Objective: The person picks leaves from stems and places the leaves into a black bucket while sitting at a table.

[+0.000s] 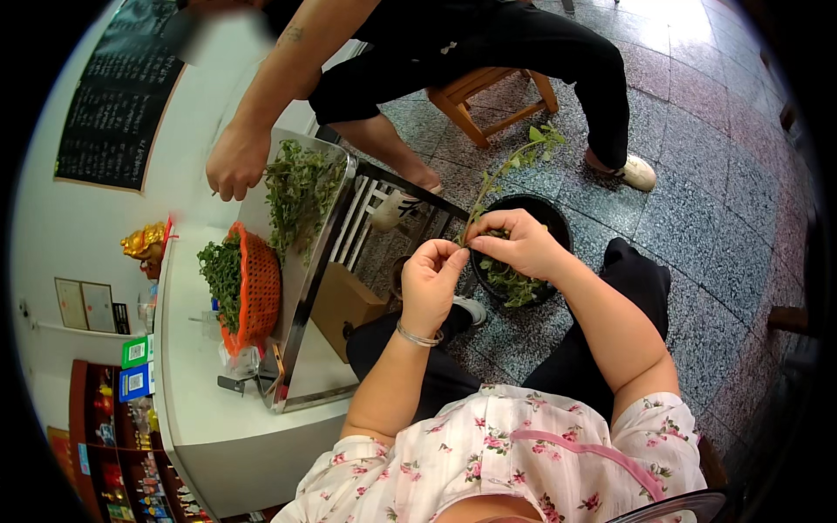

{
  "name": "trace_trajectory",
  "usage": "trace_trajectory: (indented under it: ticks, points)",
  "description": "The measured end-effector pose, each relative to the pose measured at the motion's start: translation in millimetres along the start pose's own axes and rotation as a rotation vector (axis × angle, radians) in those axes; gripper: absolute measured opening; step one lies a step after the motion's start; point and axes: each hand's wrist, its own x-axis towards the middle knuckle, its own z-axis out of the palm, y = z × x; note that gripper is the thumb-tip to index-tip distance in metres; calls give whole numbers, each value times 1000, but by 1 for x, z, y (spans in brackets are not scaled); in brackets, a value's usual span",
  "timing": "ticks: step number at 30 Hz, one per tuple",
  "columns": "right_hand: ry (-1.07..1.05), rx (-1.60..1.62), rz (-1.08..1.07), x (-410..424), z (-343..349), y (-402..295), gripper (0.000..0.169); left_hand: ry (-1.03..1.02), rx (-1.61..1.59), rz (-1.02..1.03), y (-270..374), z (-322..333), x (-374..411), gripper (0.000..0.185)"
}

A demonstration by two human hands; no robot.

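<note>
Between the fingertips of both my hands is a long leafy green stem (494, 180), its leafy tip pointing away from me. My left hand (431, 278) pinches its lower end, and my right hand (521, 243) grips it just above, thumb and forefinger together. Below my right hand stands a round black bucket (563, 225) on the floor, with plant trimmings (513, 281) inside. To my left, an orange plastic basket (261, 294) full of picked greens (225, 281) sits on the metal-edged table (320, 261). A heap of leafy stems (297, 196) lies beyond it.
A co-worker's hand (239, 160) reaches over the table near the heap; that person sits on a wooden stool (471, 104). A cardboard box (343, 307) stands under the table. Left of it is a white counter (196, 386). A phone (279, 366) rests near the table's corner.
</note>
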Motion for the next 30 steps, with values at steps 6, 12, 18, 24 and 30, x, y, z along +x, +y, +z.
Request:
trace_trajectory:
  ticks: [6, 12, 18, 24, 30]
  points:
    - [12, -93, -119, 0, 2, 6, 14, 1, 36, 58, -7, 0, 1, 10]
    - [292, 28, 45, 4, -11, -1, 10, 66, 258, 164, -3, -3, 1, 12]
    - [148, -67, -83, -3, -9, -16, 15, 94, 543, 259, 3, -12, 3, 12]
    - [105, -716, -416, -1, -3, -3, 17, 30, 715, 338, 11, -9, 1, 11]
    - [27, -773, -406, -1, -3, 4, 12, 0, 815, 392, 21, -17, 5, 9]
